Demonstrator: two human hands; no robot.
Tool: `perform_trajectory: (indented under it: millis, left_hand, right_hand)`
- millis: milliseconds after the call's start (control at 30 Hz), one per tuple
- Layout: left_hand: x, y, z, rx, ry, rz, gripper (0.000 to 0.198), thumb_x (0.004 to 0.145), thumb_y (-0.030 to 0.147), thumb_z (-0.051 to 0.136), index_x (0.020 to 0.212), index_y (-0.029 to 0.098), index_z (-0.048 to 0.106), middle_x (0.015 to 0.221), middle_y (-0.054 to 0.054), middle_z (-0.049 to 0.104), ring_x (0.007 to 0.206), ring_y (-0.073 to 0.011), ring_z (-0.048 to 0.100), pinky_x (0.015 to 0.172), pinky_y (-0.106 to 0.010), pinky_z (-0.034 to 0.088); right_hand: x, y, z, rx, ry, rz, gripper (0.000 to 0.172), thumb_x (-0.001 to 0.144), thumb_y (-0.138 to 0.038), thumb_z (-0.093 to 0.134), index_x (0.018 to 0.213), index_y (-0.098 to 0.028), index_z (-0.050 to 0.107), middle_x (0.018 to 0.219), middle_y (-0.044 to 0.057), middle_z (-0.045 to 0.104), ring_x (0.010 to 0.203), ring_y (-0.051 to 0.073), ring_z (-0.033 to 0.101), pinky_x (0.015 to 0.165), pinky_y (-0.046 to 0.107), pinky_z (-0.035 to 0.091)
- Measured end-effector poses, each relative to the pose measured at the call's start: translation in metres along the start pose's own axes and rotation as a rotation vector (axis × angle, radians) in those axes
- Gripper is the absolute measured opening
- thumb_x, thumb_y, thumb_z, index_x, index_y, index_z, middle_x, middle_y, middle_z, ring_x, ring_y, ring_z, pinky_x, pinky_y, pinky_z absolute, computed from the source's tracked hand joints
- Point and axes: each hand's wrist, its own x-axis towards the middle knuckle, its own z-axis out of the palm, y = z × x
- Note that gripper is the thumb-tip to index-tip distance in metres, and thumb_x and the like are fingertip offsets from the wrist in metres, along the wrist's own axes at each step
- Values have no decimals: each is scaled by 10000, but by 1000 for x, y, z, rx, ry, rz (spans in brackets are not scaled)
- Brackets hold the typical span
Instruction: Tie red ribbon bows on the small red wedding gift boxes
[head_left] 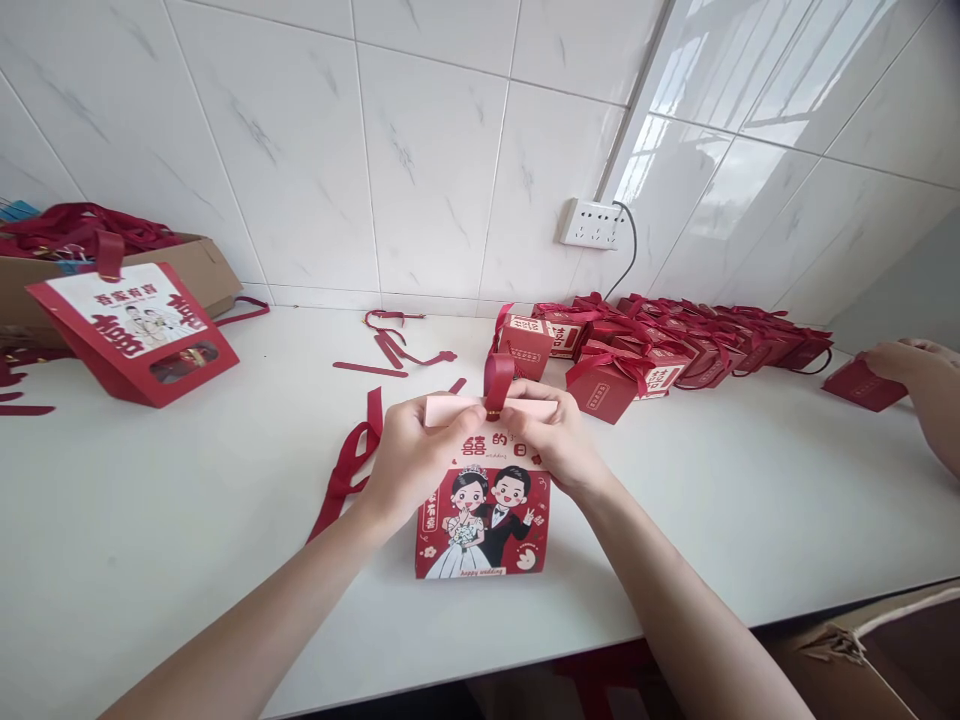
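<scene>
In the head view, pinching the top edge of a red printed box with left hand and right hand — equally near, either side of a ribbon loop. Held between both, lengthwise toward the table's near edge.

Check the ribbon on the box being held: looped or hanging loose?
Looped: the ribbon arches above the box, with a gold-coloured band at its base.
</scene>
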Motion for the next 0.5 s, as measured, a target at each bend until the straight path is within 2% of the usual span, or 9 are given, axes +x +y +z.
perform_trajectory:
  millis: [200, 433, 500]
  left_hand:
    - [-1, 2, 0, 3, -29, 7, 215, 739, 368, 652, 712, 158, 686, 660, -15, 654, 626, -124, 576, 528, -207, 442]
    - [-1, 6, -2, 50, -57, 22, 226, 760, 356, 618, 645, 161, 617, 605, 16, 561, 552, -90, 489, 476, -193, 374]
    - [1, 10, -5, 69, -110, 17, 207, 761, 352, 611, 666, 168, 616, 643, 13, 576, 565, -92, 493, 482, -195, 369]
  right_hand:
    - [0, -1, 1, 3, 9, 22, 150, 622, -284, 696, 719, -185, 637, 584, -32, 596, 506, 116, 558, 501, 233, 456]
    - [1, 0, -1, -12, -10, -8, 129, 650, -278, 686, 708, -177, 631, 608, -28, 601, 518, 96, 540, 489, 202, 433]
    - [0, -1, -2, -58, -3, -28, 109, 654, -262, 670, 706, -173, 635, 612, -29, 589, 517, 90, 523, 482, 196, 421]
